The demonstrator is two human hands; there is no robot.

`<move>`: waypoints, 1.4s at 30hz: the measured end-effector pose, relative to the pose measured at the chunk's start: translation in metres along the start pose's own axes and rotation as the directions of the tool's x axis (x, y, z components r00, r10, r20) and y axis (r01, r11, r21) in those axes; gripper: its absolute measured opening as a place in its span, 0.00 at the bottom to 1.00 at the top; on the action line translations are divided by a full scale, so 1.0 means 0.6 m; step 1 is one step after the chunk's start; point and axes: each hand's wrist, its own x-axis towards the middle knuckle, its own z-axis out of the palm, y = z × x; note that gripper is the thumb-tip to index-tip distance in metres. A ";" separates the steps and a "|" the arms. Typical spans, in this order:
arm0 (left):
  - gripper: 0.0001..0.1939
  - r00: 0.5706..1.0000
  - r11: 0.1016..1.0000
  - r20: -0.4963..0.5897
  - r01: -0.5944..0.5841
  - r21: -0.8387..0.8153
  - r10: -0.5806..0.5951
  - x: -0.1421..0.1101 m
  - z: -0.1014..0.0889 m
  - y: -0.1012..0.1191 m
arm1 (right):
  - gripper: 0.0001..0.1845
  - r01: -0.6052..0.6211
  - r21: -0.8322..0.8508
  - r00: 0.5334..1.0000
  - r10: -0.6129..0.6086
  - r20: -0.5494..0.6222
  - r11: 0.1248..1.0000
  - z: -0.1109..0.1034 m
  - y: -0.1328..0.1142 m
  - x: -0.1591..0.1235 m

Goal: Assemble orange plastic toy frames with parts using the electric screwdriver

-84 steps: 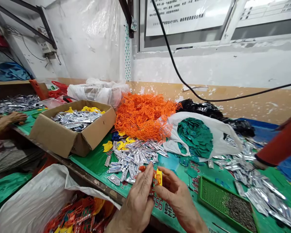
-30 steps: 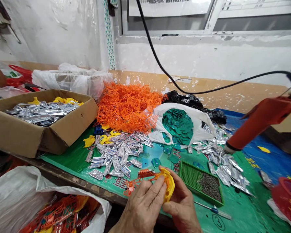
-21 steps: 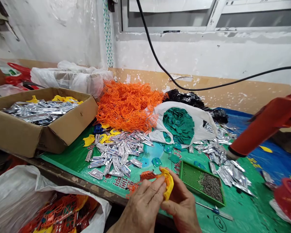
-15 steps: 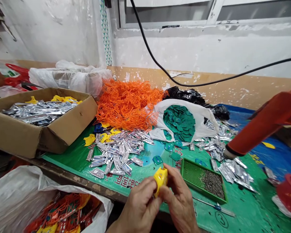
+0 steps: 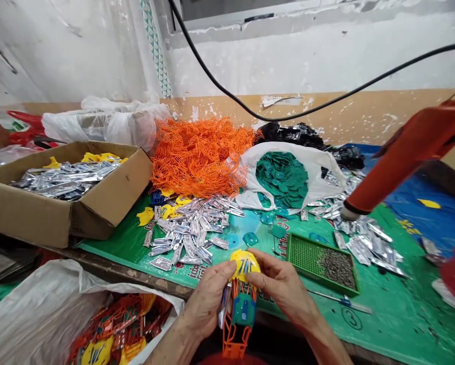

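Both hands hold a toy-like plastic assembly near the table's front edge. Its top is a yellow plastic piece [image 5: 244, 265], with a teal-green plate [image 5: 244, 309] and an orange frame [image 5: 234, 350] hanging below. My left hand [image 5: 207, 296] grips the yellow piece's left side, and a silvery strip shows beside those fingers. On the right side, my right hand [image 5: 282, 284] pinches the same piece between thumb and fingers. Just beyond lies a loose green plate [image 5: 250, 239]. A green tray [image 5: 299, 253] with small dark screws is right of the hands, and a screwdriver [image 5: 347, 302] lies before it.
Silver pieces [image 5: 193, 223] lie heaped behind the hands, with a pile of orange frames [image 5: 200, 157] farther back. A cardboard box [image 5: 109, 203] stands left; a white sack [image 5: 30, 314] is below it. A red cylindrical tool [image 5: 387, 172] leans in from the right.
The yellow piece has turned to show its face, and the orange frame and green plate beneath it have come into sight. My hands have spread slightly apart; the camera view has shifted.
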 end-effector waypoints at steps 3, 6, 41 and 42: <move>0.22 0.997 0.997 0.009 0.079 0.019 -0.079 0.003 -0.001 0.000 | 0.23 -0.036 -0.086 0.999 0.039 0.032 0.996 -0.010 0.005 -0.002; 0.23 0.993 0.993 -0.016 0.117 0.022 -0.116 0.005 -0.001 -0.001 | 0.26 -0.081 -0.119 0.997 0.080 -0.011 0.990 -0.017 0.013 -0.005; 0.17 0.956 0.921 -0.009 0.285 0.264 -0.294 0.007 0.053 -0.028 | 0.49 -0.008 -0.864 0.054 -0.862 -0.504 0.504 -0.238 -0.233 -0.056; 0.18 0.953 0.919 -0.011 0.296 0.259 -0.304 0.010 0.053 -0.030 | 0.51 0.069 -0.836 0.119 -0.837 -0.535 0.544 -0.252 -0.252 -0.040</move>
